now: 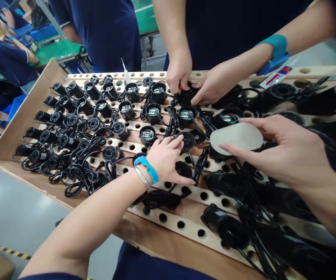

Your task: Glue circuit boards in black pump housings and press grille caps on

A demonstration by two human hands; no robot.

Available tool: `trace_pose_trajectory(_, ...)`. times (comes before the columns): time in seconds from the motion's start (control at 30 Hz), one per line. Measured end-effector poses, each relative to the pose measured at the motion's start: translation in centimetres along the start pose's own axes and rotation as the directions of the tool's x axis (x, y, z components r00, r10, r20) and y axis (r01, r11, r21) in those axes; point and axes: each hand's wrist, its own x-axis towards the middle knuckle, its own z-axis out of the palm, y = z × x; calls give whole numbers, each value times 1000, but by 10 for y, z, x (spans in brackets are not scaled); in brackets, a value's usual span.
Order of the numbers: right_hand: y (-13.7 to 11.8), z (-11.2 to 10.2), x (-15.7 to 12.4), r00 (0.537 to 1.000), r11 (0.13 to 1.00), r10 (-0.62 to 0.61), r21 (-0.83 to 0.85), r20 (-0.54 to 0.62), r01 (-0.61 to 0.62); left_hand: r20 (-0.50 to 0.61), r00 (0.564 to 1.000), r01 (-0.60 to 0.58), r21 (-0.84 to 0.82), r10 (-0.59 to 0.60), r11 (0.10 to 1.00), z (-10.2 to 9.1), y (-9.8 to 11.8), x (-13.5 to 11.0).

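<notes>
My right hand (293, 149) is closed around a translucent white squeeze bottle (236, 139), thumb on one side and fingers on the other. Its rounded base faces me, and the nozzle is hidden. The bottle is over a black cylindrical housing whose top it mostly covers. My left hand (166, 157) reaches in palm down with its fingers spread, over a black vented cap (185, 139) and some cable; whether it touches them I cannot tell. Just left of it stands an open black housing (147, 134) with a green circuit board inside.
A wooden tray (156, 229) with drilled slats holds many black housings and coiled cables (89, 171). Across it, a co-worker's hands (197, 83) grip a black housing. Another nozzle bottle (126, 74) stands at the far edge. A small printed packet (275, 76) lies there too.
</notes>
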Motion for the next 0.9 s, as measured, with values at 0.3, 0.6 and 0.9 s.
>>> trace_pose_trajectory(0.3,-18,26,9,973,971,-224,-77,57,228,-49,998,-33,11,34,999,3,2,4)
trace_pose_trajectory(0.6,-7,39,13,980,983,-181,-23,79,183,-15,992,-123,70,125,990,1,-8,6)
trace_pose_trajectory(0.9,1,11,-1,997,997,-69,35,27,68,122,952,-299,164,282,940,-13,-18,8)
